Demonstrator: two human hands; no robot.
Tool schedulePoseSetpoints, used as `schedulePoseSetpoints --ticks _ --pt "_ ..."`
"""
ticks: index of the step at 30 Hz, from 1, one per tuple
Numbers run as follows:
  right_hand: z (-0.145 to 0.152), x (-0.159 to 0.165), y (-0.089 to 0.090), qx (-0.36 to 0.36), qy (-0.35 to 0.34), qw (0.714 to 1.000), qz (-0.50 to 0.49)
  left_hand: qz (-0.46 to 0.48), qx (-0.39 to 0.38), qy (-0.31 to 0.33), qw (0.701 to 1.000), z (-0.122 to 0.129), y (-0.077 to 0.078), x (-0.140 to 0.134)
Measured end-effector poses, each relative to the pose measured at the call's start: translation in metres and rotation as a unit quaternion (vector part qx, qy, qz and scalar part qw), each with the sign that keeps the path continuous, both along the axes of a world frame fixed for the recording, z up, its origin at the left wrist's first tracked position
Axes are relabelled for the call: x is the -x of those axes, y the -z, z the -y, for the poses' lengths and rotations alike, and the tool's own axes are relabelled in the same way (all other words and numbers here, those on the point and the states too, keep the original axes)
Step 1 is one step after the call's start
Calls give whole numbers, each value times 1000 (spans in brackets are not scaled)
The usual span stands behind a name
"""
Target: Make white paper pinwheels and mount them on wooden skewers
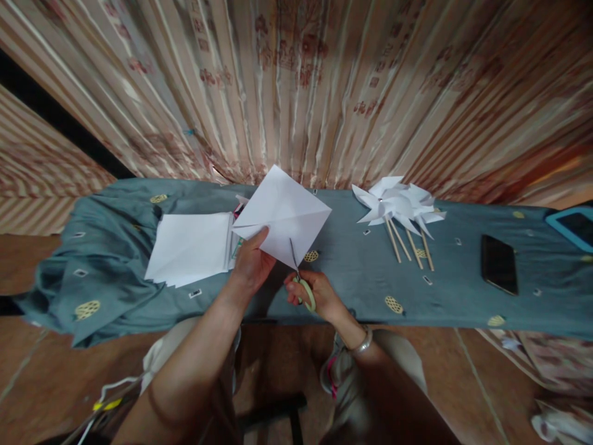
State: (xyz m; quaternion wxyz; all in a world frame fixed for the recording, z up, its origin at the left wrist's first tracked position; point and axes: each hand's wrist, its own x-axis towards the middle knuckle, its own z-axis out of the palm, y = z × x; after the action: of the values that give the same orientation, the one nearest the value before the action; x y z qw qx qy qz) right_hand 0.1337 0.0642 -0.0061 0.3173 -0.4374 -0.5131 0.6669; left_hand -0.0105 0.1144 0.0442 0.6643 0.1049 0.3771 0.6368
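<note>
A square sheet of white paper, turned corner-down, is pinched in my left hand near its left corner, the thumb on top. A slit shows at that left corner, and fold lines cross the sheet. My right hand is closed round the pale green handles of a pair of scissors. One blade lies over the paper at its bottom corner; the other blade is hidden behind the sheet. To the left lies a stack of white paper squares, partly fanned at the bottom edge.
Several white paper pinwheels on wooden sticks lie to the right on the grey-green cloth. Farther right are a dark phone and a blue-edged device. A striped curtain hangs behind the table.
</note>
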Motion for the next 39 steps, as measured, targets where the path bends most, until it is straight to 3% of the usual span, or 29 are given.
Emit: schedulePoseSetpoints --ticks 18,26,33,39 --pt "-1 3 -1 19 29 999 -7 9 3 -11 1000 1 1 -4" --pt "-1 3 6 23 27 999 -16 8 0 -19 1000 0 2 -4" --pt "-4 2 3 -2 33 999 -1 -9 -5 34 999 6 9 -6" --pt "-5 4 3 7 45 999 -7 -16 4 37 999 7 8 -6"
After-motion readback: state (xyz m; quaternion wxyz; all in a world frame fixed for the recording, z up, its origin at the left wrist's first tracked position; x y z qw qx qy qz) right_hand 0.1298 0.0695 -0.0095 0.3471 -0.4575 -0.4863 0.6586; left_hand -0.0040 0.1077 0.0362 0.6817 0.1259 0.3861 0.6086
